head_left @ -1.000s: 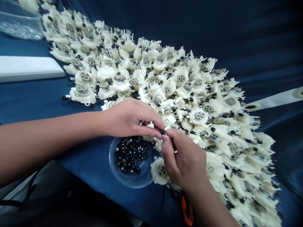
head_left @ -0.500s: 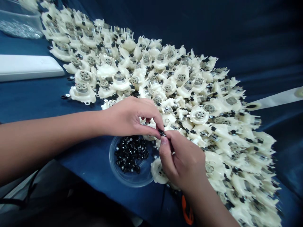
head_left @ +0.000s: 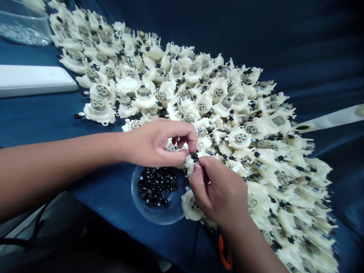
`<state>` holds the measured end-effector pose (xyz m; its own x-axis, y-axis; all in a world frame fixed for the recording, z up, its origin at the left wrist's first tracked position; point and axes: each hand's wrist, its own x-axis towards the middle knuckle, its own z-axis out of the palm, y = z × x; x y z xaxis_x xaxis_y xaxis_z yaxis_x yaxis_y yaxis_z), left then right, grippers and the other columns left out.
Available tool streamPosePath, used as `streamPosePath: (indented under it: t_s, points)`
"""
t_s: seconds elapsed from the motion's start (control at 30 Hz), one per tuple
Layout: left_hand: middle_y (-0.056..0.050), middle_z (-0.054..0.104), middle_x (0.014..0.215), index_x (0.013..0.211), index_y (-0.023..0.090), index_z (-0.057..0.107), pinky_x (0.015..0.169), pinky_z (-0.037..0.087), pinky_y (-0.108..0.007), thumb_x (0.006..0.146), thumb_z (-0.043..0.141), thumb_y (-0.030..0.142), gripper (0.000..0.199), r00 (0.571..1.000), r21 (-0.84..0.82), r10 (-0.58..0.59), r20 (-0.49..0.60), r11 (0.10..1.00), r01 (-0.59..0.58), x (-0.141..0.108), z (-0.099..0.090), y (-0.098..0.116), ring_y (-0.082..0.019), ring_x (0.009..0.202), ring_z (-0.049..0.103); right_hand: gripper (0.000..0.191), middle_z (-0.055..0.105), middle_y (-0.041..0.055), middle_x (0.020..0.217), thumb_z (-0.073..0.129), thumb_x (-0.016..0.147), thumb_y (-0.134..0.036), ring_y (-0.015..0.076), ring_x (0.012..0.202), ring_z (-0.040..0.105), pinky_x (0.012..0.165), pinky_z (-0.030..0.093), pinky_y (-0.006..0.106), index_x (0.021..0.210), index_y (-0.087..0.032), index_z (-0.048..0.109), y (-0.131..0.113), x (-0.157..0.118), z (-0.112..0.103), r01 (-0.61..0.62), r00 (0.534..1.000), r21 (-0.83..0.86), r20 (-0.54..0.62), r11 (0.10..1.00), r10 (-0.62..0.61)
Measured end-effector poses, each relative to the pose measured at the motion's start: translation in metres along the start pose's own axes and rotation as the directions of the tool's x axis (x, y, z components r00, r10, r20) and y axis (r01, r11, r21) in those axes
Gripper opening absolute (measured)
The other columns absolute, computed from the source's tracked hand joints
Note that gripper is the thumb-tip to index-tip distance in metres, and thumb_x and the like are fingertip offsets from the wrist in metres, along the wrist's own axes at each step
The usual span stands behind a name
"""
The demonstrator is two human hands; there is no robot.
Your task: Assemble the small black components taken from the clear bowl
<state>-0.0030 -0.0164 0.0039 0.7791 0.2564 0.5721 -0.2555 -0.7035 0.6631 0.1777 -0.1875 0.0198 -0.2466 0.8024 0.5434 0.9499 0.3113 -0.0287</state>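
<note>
My right hand point(head_left: 217, 185) pinches a small black part point(head_left: 195, 157) between thumb and forefinger. Just left of that part is my left hand point(head_left: 162, 142), its thumb and forefinger curled with the tips nearly together; whether they hold anything is too small to tell. Below my left hand, a clear round bowl point(head_left: 135, 197) holds many small black parts point(head_left: 156, 185), partly covered by the hand. Behind and around both hands spreads a large heap of cream plastic housings point(head_left: 217, 93) with grey round pieces in them.
A white box-like object point(head_left: 34, 79) lies at the left on the blue cloth. A clear container point(head_left: 40, 22) with small shiny metal pieces stands at the upper left. An orange handle point(head_left: 224, 256) shows beneath my right forearm. A pale strip point(head_left: 332, 118) extends at the right.
My left fingertips have moved slightly left, off the small black part, and the left forefinger has lifted a little. My right hand keeps the part and has hardly moved.
</note>
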Motion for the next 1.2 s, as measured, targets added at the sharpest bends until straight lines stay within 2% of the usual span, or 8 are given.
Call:
streamPosePath:
  t_s: [0.1,0.23,0.63,0.93,1.0,1.03,1.1,1.2]
  points:
    - [-0.004,0.082,0.106,0.114,0.022,0.071,0.071,0.055,-0.023,0.097,0.072,0.022,0.017,0.991,-0.107,-0.132,-0.003,0.986,0.131,-0.002,-0.001,0.002,-0.015,0.089,0.076,0.025,0.048,-0.0029,0.071,0.052,0.111,-0.019,0.0124,0.063,0.041,0.059,0.03,0.031,0.086,-0.021,0.053,0.003,0.0,0.002,0.019,1.0,-0.047,-0.012,0.999,-0.019]
    - [-0.004,0.082,0.108,0.118,0.022,0.071,0.075,0.058,-0.023,0.104,0.077,0.035,0.02,0.98,-0.193,-0.197,0.038,0.96,0.201,-0.002,0.0,0.002,-0.016,0.095,0.078,0.026,0.048,-0.0024,0.071,0.054,0.11,-0.019,0.0133,0.064,0.042,0.059,0.028,0.032,0.084,-0.021,0.052,0.006,0.001,0.003,0.051,0.999,-0.087,-0.002,0.995,-0.052]
    - [-0.003,0.079,0.101,0.106,0.019,0.077,0.074,0.057,-0.023,0.095,0.086,0.022,0.014,0.995,-0.19,-0.097,-0.036,0.978,0.088,0.002,0.0,0.004,-0.01,0.078,0.064,0.028,0.049,-0.0026,0.068,0.056,0.11,-0.018,0.0125,0.062,0.042,0.059,0.03,0.032,0.082,-0.02,0.057,0.002,0.0,0.004,0.046,0.998,-0.063,-0.037,0.997,-0.048]
    - [-0.003,0.081,0.106,0.107,0.021,0.074,0.076,0.058,-0.022,0.093,0.09,0.019,0.022,0.995,-0.227,-0.027,-0.092,0.974,0.005,0.002,0.003,0.004,-0.01,0.081,0.068,0.036,0.05,-0.0067,0.059,0.051,0.111,-0.023,0.0062,0.048,0.045,0.05,0.036,0.02,0.077,-0.019,0.058,-0.009,0.005,-0.005,-0.194,0.981,0.194,0.046,0.962,0.189]
    - [-0.003,0.083,0.106,0.108,0.022,0.076,0.078,0.059,-0.022,0.095,0.09,0.021,0.019,0.996,-0.175,-0.017,-0.088,0.985,0.002,0.001,0.003,0.003,-0.011,0.082,0.068,0.042,0.052,-0.0055,0.056,0.051,0.112,-0.029,0.0076,0.047,0.05,0.048,0.04,0.019,0.072,-0.02,0.056,-0.009,0.004,-0.007,-0.347,0.938,0.357,0.148,0.867,0.314]
    - [-0.003,0.083,0.106,0.108,0.023,0.077,0.078,0.059,-0.023,0.096,0.089,0.022,0.018,0.996,-0.157,-0.009,-0.091,0.988,-0.005,0.0,0.003,0.003,-0.011,0.082,0.069,0.044,0.054,-0.0046,0.055,0.051,0.113,-0.033,0.0089,0.046,0.052,0.047,0.042,0.02,0.071,-0.02,0.055,-0.01,0.003,-0.007,-0.451,0.893,0.464,0.229,0.762,0.388]
    - [-0.003,0.084,0.108,0.109,0.025,0.078,0.079,0.059,-0.024,0.099,0.087,0.024,0.014,0.995,-0.131,0.017,-0.096,0.991,-0.03,-0.001,0.003,0.004,-0.013,0.085,0.072,0.045,0.054,-0.0039,0.054,0.053,0.113,-0.043,0.0111,0.043,0.053,0.045,0.044,0.021,0.073,-0.021,0.054,-0.01,0.002,-0.007,-0.627,0.77,0.651,0.434,0.429,0.467]
    - [-0.003,0.086,0.108,0.106,0.028,0.08,0.08,0.059,-0.028,0.103,0.081,0.025,0.005,0.994,-0.045,0.075,-0.074,0.996,-0.078,-0.001,0.003,0.008,-0.016,0.089,0.075,0.043,0.047,-0.008,0.051,0.058,0.111,-0.053,0.0098,0.036,0.04,0.036,0.038,0.02,0.081,-0.023,0.05,-0.01,0.004,-0.007,-0.7,0.645,0.707,0.685,-0.098,0.339]
